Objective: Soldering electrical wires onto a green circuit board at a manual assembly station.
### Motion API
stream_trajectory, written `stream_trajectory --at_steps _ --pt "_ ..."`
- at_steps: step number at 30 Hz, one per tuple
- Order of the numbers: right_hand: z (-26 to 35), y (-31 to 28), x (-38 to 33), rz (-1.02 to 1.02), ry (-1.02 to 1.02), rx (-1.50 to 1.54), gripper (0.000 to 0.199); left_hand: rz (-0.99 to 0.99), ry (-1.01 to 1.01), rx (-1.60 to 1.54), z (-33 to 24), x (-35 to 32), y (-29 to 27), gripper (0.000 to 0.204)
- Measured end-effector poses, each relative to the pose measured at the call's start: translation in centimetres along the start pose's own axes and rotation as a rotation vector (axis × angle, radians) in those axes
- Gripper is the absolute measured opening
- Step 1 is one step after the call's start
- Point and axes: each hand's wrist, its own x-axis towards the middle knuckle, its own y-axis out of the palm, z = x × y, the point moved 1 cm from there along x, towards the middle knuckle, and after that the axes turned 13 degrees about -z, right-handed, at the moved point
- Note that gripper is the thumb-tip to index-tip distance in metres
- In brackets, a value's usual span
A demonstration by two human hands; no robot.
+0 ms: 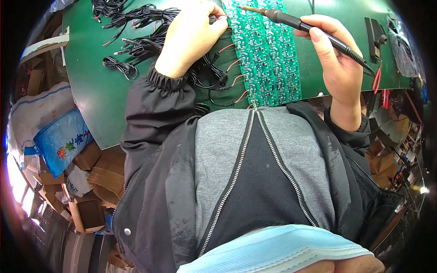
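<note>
1. Left hand [193, 34]: the thumb and index finger close narrowly on a thin red wire [218, 17], just beside the left edge of the boards; the other fingers are partly hidden.
2. Right hand [337, 59]: the fingers wrap a black soldering iron [298, 23] in a pen-like grip, thumb along the near side.
3. Iron tip [246, 8]: it points leftward from the right fingers and lies near the left fingertips, above the boards' upper end; whether it touches them cannot be told.
4. Circuit boards [268, 68]: a green, component-covered panel lies between the two hands, to the right of the left fingers and below the iron.
5. Red leads [233, 63]: below the left fingertips, several curve from black cables to the panel's left edge.
6. Black cables [152, 18]: bundles lie left of the left fingers; a small coil [120, 66] sits farther left and lower.
7. Green table [100, 100]: it extends beneath both hands and these items.
8. Right margin: a black stand [373, 38] lies right of the right fingers, with a red-handled tool [377, 81] below it and a clear plastic bag [403, 50] beyond.
</note>
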Motion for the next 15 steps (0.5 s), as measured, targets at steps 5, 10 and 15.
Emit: stream_trajectory --at_steps 5,10,15 --pt "0.0 0.0 -0.3 -0.021 0.007 0.006 0.023 0.015 0.002 -0.008 -0.1 0.0 -0.3 0.013" --pt "0.0 -1.6 0.4 -0.048 -0.023 -0.053 0.023 -0.088 0.366 0.225 -1.1 2.1 -4.0 0.014" --pt "0.3 -1.1 0.7 -0.060 -0.066 0.017 0.023 0.077 0.211 0.240 -0.4 3.6 -4.4 0.017"
